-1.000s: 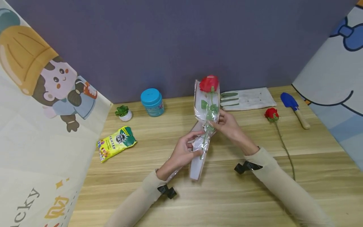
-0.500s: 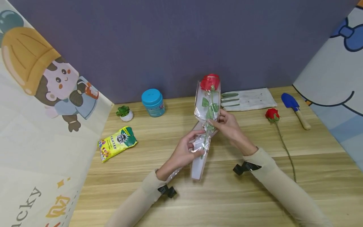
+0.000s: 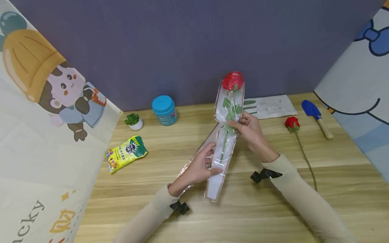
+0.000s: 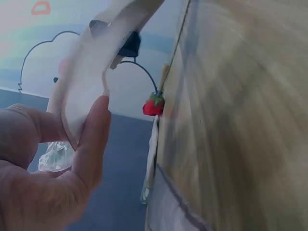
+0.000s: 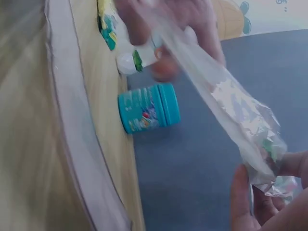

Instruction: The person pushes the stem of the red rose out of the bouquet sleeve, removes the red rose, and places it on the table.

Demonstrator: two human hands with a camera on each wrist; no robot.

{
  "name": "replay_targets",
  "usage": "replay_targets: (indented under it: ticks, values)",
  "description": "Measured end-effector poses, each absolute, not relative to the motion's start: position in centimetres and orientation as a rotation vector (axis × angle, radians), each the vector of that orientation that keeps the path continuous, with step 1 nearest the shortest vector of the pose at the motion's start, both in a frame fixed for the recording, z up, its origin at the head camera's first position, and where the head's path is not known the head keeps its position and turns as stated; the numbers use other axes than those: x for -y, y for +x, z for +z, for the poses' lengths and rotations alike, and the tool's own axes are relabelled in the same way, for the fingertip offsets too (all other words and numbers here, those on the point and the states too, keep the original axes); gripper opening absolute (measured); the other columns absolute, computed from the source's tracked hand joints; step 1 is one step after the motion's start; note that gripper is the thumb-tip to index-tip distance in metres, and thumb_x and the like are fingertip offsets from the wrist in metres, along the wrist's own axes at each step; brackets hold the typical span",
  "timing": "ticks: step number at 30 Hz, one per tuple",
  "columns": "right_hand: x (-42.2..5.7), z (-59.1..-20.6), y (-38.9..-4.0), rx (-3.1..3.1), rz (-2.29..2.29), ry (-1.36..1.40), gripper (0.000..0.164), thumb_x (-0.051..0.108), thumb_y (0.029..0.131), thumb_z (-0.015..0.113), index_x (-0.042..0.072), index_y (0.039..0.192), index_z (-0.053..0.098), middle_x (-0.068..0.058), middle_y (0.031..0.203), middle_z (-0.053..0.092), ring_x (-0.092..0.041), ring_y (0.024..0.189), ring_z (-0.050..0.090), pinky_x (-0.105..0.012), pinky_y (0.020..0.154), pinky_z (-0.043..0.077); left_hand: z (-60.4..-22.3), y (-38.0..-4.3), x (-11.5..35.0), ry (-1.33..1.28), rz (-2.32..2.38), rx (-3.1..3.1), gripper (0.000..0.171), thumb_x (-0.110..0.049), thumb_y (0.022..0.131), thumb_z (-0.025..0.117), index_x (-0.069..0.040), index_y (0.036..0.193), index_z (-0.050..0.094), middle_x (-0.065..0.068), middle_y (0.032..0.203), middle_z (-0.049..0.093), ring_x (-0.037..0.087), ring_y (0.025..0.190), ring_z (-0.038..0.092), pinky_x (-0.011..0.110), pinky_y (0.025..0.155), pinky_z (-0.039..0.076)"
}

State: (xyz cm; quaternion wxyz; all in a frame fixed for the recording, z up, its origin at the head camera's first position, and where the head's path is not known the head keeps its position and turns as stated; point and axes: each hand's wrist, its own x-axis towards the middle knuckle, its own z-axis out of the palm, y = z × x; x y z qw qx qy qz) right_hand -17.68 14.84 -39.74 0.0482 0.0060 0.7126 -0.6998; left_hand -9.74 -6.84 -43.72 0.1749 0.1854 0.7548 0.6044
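A red artificial rose (image 3: 233,81) with green leaves sits in a flower sleeve (image 3: 216,190), clear on the front and whitish behind, held tilted above the table. My left hand (image 3: 197,167) grips the sleeve's lower part by its edges, thumb on one side and fingers on the other, as the left wrist view also shows. My right hand (image 3: 253,133) pinches the middle of the sleeve beside the leaves, thumb on the front. Beneath it another long sleeve (image 3: 209,139) lies on the table, partly covered by my left hand and the held sleeve.
A single red rose (image 3: 292,123) lies at right, beside a blue trowel (image 3: 311,108). Behind it is a white glove (image 3: 271,106). At left are a blue jar (image 3: 164,110), a potted succulent (image 3: 133,120) and a yellow-green packet (image 3: 126,153). A dark wall closes the back.
The wrapped rose and my right hand have shifted right and a little up. The crumpled sleeve around the lower stem now lies straighter and flatter. My left hand has spread slightly lower along it.
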Motion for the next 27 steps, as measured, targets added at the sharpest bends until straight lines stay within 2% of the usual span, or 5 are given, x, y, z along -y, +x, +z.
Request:
replay_targets:
  ticks: [3, 10, 22, 25, 27]
  values:
    - [-15.1, -39.5, -17.9, -2.181, -2.148, 0.053, 0.053, 0.014, 0.096, 0.074, 0.004, 0.145, 0.054, 0.017, 0.091, 0.076, -0.004, 0.074, 0.07, -0.021, 0.066, 0.061, -43.9, -9.5, 6.9, 0.518, 1.684, -2.136, 0.093, 0.012, 0.081, 0.077, -0.013, 0.16, 0.034, 0.027, 0.139, 0.061, 0.044, 0.111, 0.072, 0.033, 0.078, 0.067]
    - [-15.2, -39.0, -18.3, -2.13, -2.252, 0.032, 0.055, 0.01, 0.096, 0.072, 0.004, 0.147, 0.052, 0.014, 0.098, 0.075, -0.004, 0.084, 0.072, -0.021, 0.076, 0.063, -43.9, -9.0, 7.0, 0.49, 1.681, -2.084, 0.096, 0.013, 0.081, 0.076, -0.012, 0.161, 0.029, 0.026, 0.135, 0.062, 0.04, 0.108, 0.071, 0.035, 0.079, 0.067]
    - [-15.1, -38.8, -18.0, -2.134, -2.227, 0.008, 0.054, 0.009, 0.097, 0.072, 0.004, 0.146, 0.052, 0.015, 0.095, 0.075, -0.003, 0.08, 0.071, -0.021, 0.075, 0.063, -43.8, -9.2, 7.3, 0.552, 1.602, -2.171, 0.098, 0.008, 0.08, 0.081, -0.015, 0.16, 0.03, 0.025, 0.137, 0.061, 0.033, 0.103, 0.072, 0.031, 0.078, 0.066]
    - [-15.0, -38.9, -17.9, -2.158, -2.189, -0.013, 0.053, 0.009, 0.097, 0.072, 0.003, 0.145, 0.053, 0.014, 0.094, 0.076, -0.004, 0.076, 0.071, -0.022, 0.071, 0.063, -43.6, -9.6, 7.2, 0.558, 1.647, -2.163, 0.093, 0.005, 0.081, 0.082, -0.013, 0.158, 0.033, 0.026, 0.134, 0.064, 0.03, 0.1, 0.073, 0.031, 0.078, 0.065]
    - [-15.0, -38.9, -17.9, -2.174, -2.17, -0.039, 0.053, 0.01, 0.097, 0.072, 0.003, 0.146, 0.053, 0.015, 0.092, 0.076, -0.004, 0.074, 0.071, -0.023, 0.067, 0.062, -43.5, -10.0, 7.1, 0.53, 1.709, -2.15, 0.082, 0.001, 0.085, 0.08, -0.01, 0.155, 0.039, 0.026, 0.131, 0.066, 0.027, 0.1, 0.073, 0.031, 0.079, 0.066]
